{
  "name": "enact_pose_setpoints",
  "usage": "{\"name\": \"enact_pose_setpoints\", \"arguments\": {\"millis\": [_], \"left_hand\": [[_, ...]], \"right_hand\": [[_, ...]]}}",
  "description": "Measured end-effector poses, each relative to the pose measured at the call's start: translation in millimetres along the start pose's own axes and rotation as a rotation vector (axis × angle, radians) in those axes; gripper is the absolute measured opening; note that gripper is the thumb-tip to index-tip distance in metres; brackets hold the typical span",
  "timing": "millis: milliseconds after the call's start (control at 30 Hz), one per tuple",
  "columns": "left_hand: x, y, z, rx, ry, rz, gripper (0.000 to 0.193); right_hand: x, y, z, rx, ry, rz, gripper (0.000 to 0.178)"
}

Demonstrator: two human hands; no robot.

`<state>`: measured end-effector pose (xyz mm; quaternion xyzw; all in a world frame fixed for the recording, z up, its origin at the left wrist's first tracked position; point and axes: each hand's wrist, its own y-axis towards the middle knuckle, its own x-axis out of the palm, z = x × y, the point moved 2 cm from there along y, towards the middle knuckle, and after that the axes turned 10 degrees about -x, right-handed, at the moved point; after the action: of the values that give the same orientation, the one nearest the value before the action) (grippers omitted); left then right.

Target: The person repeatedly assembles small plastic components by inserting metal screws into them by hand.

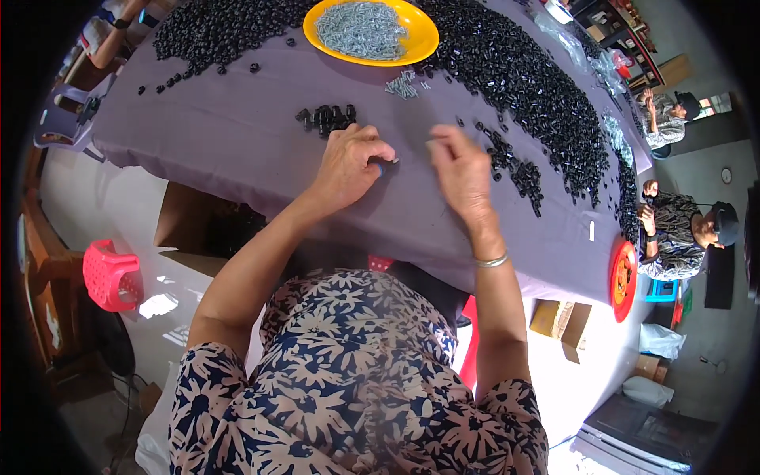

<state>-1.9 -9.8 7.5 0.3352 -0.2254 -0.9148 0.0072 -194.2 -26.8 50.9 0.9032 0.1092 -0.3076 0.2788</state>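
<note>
My left hand (348, 165) is above the purple-grey tablecloth (261, 150), fingers bent into a pinch. A tiny light tip shows at its fingertips, but I cannot make out the piece. To its right my right hand (463, 172), slightly blurred, is raised with curled fingers and thumb drawn together; whatever they hold is hidden. Beyond my left hand lies a cluster of small black cylindrical parts (326, 118). A small heap of silver screws (402, 85) rests in front of a yellow dish (421, 36) filled with more screws. Loose black parts (518, 174) lie right of my right hand.
Large heaps of black parts spread over the table's far left (226, 36) and right (522, 75). A red dish (625, 281) stands at the right edge. Two people sit at the right, another at upper left. A red stool (111, 275) and open cardboard boxes are below.
</note>
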Motion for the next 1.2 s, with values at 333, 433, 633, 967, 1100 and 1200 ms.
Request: {"name": "enact_pose_setpoints", "arguments": {"millis": [333, 433, 633, 967, 1100, 1200], "left_hand": [[20.9, -5.8, 26.7, -0.008, -0.009, -0.049, 0.031], [18.9, -7.5, 28.7, -0.012, -0.023, -0.027, 0.031], [18.5, -8.1, 27.8, -0.005, -0.030, -0.048, 0.029], [15.8, -7.1, 30.7, -0.046, 0.003, -0.078, 0.023], [16.9, -6.8, 30.7, -0.056, 0.002, -0.096, 0.022], [15.5, -7.9, 31.4, -0.063, 0.014, -0.097, 0.020]], "right_hand": [[-39.9, 19.5, 51.7, -0.418, -0.671, -0.216, 0.024], [-33.1, 22.8, 49.8, -0.421, -0.792, -0.298, 0.024], [-36.7, 17.4, 35.6, -0.348, -0.677, -0.279, 0.021], [-5.6, -31.0, 16.2, 0.159, 0.499, 0.015, 0.017], [-3.6, -31.6, 11.3, 0.039, 0.503, 0.008, 0.018], [-0.5, -33.3, 8.3, 0.023, 0.407, -0.006, 0.018]]}}
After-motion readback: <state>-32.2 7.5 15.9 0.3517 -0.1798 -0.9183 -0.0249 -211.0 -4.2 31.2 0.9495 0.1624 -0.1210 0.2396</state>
